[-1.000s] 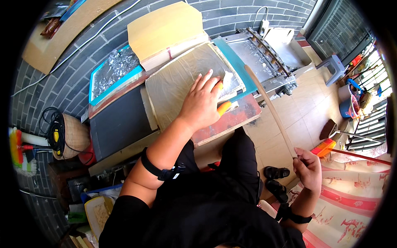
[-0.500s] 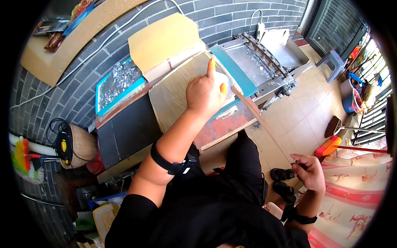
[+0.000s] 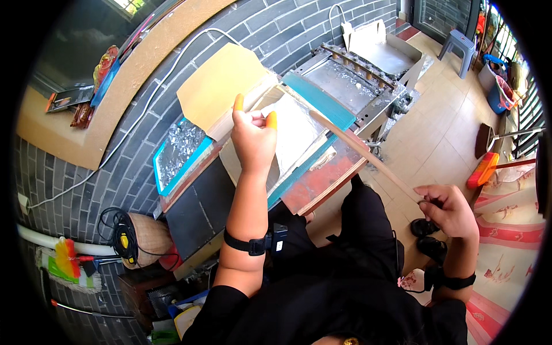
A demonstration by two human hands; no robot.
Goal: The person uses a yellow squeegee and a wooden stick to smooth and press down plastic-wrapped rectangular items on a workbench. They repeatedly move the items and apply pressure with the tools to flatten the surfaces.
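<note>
Swung left hand (image 3: 255,141) toward nine o'clock, baring white sheet (image 3: 296,127) near one o'clock; could not tell left grip's state; kept wooden stick (image 3: 365,152) clamped in right hand (image 3: 451,213) at three o'clock

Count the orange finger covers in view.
2: one orange cover on the thumb of the left hand, another orange cover on its raised finger. Any on its curled fingers may be hidden.

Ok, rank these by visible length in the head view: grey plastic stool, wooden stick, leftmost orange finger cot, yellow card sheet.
1. Wooden stick
2. Yellow card sheet
3. Grey plastic stool, though it stands farther from the camera
4. Leftmost orange finger cot
</note>
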